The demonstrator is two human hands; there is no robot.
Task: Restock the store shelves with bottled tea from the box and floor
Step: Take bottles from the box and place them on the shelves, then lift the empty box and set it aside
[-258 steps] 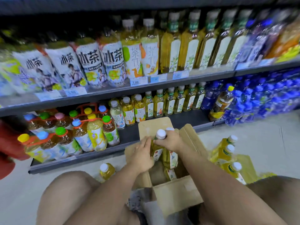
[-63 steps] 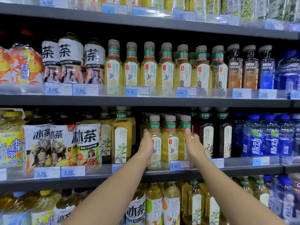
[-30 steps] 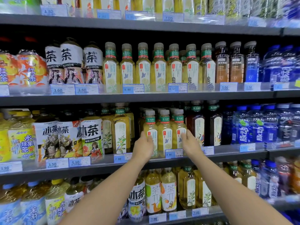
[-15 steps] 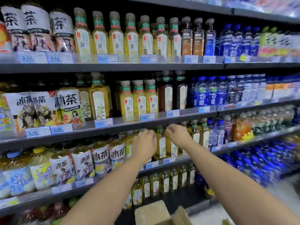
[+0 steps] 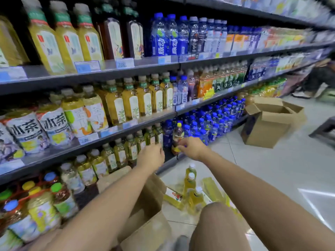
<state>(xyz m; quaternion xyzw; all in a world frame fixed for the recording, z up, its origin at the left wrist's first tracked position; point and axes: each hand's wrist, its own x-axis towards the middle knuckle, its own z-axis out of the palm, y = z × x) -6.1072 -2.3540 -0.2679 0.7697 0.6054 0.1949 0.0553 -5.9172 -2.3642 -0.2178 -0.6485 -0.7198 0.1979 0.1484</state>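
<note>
Below hands [image 5: 172, 153], floor bottles [image 5: 191, 185]

Shelves [image 5: 112, 73] hold bottles; floor [image 5: 272, 169] bears tea bottles [image 5: 189, 180], boxes [image 5: 268, 122]

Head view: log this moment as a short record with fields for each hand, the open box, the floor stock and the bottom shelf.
left hand: empty, fingers curled, in front of the bottom shelf's green tea bottles
right hand: empty, by a yellow-capped bottle; contact unclear
open box: on floor below the arms, contents hidden
floor stock: yellow tea bottles standing by the knee
bottom shelf: blue bottles to the right
</note>
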